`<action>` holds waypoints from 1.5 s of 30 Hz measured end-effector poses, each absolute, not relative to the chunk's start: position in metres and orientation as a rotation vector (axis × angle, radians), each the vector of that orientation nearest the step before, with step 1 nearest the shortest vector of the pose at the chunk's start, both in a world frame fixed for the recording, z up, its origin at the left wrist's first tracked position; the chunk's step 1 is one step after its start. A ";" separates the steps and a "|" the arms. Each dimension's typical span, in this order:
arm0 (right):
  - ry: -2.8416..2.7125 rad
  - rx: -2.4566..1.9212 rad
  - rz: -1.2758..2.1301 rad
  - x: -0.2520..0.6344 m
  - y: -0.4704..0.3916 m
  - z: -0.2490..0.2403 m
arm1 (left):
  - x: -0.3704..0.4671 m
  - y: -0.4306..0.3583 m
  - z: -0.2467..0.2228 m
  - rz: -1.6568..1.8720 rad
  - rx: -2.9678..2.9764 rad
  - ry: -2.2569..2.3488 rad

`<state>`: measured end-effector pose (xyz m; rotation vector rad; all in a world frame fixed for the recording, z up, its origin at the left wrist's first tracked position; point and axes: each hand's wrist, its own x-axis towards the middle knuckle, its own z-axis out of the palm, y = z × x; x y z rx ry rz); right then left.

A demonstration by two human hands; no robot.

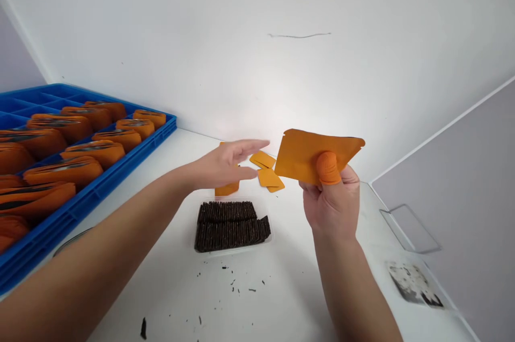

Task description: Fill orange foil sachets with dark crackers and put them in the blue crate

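Gripping an orange pouch (302, 157), your right hand (333, 197) has its thumb, capped in an orange finger cover (328, 167), pressed flat on the near face. The pouch is up in the air, above the right part of the table (173, 299), tilted, smooth and matt, with small notches near its corners. Your left hand (225, 165) is open and holds nothing, fingers and thumb spread toward the pouch but apart from it.

Below your left hand, a clear tray (233, 250) carries two rows of thin, dark, upright slices (227, 229). Just behind it, more orange packets (271, 178) lie flat on the white table, some overlapping. Dark crumbs (233, 283) are scattered in front of the tray. To your left, a blue crate (153, 146) with compartments holds bundles of orange pouches (86, 170). A pale wall (201, 20) rises behind, marked by one thin dark line (300, 36).
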<state>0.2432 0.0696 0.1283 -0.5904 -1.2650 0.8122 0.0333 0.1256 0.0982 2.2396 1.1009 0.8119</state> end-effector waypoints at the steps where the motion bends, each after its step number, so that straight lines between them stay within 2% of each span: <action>1: -1.254 -0.572 0.841 0.241 0.070 0.127 | 0.036 0.114 0.111 0.940 2.148 0.753; 3: -1.291 -0.565 0.916 0.240 0.071 0.125 | 0.043 0.091 0.129 1.140 2.146 0.397; 6: -1.535 -0.605 0.981 0.244 0.067 0.126 | 0.055 0.069 0.139 1.866 2.287 0.524; 8: -1.663 -0.652 0.813 0.250 0.061 0.131 | 0.057 0.065 0.139 1.986 2.360 0.684; 11: -1.699 -0.706 0.498 0.259 0.053 0.139 | 0.053 0.067 0.137 1.743 2.608 0.959; 13: -1.696 -0.715 0.458 0.262 0.049 0.142 | 0.050 0.066 0.138 1.661 2.704 1.031; 16: -1.570 -0.734 0.434 0.258 0.049 0.140 | 0.051 0.059 0.141 1.635 2.598 0.905; 22: -1.538 -0.601 0.420 0.238 0.045 0.130 | 0.066 0.044 0.134 1.234 2.544 0.693; 28: -1.609 -0.549 0.319 0.232 0.040 0.129 | 0.084 0.053 0.112 1.473 2.247 0.554; 33: -1.681 -0.543 0.217 0.233 0.039 0.128 | 0.083 0.052 0.111 1.224 2.146 0.568; 39: -1.710 -0.669 -0.156 0.243 0.046 0.127 | 0.084 0.054 0.116 1.457 2.284 0.792; 45: -1.654 -0.429 -0.561 0.248 0.062 0.132 | 0.078 0.056 0.118 1.509 2.110 0.768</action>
